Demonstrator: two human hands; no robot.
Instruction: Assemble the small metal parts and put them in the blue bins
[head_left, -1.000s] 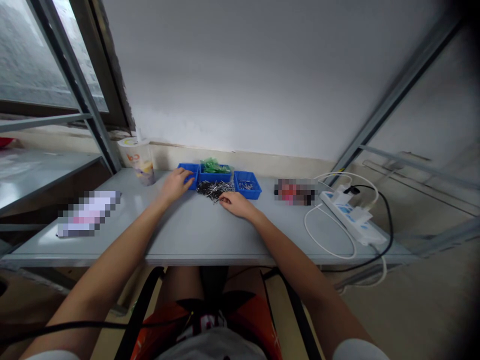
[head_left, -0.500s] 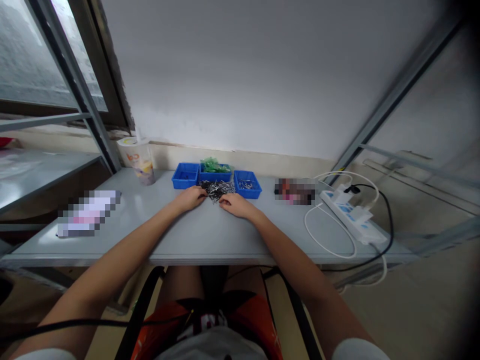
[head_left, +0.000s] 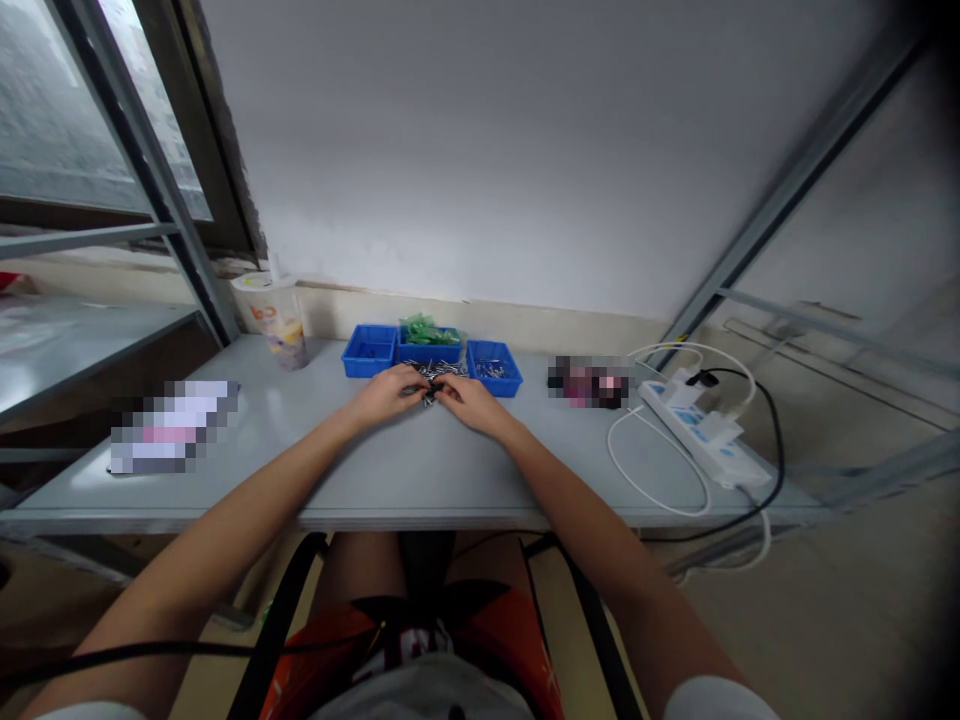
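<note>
1. The left hand (head_left: 386, 394) lies on the table (head_left: 420, 470), palm down, fingers curled narrow at the near left edge of the pile (head_left: 439, 375) of small metal pieces. Whether it pinches a piece cannot be told; the fingertips are too small and partly hidden.
2. The right hand (head_left: 469, 400) lies just beside it, fingers bent in toward the same spot. The two sets of fingertips almost meet over the near edge of the pile. What they grip, if anything, cannot be told.
3. The pile is a loose heap of thin, shiny grey bits, like pins or short rods, lying straight on the table just in front of the middle bin.
4. Three shallow blue plastic bins stand in a row behind the hands, square-cornered and touching side by side. The left bin (head_left: 369, 351) shows only a few specks on its floor. The middle bin (head_left: 429, 350) is heaped with green, glossy, crumpled-looking pieces. The right bin (head_left: 493, 368) holds a thin scatter of small metal parts.
5. The table is smooth, pale grey, with a faint sheen and a straight front edge.
6. A tall cup (head_left: 271, 318) with a lid and printed side stands at the far left, well apart from the bins.
7. On the right lies a long white power strip (head_left: 705, 432) with a white cord (head_left: 652, 480) looped beside it and a black cable (head_left: 776, 440) curving round it.
</note>
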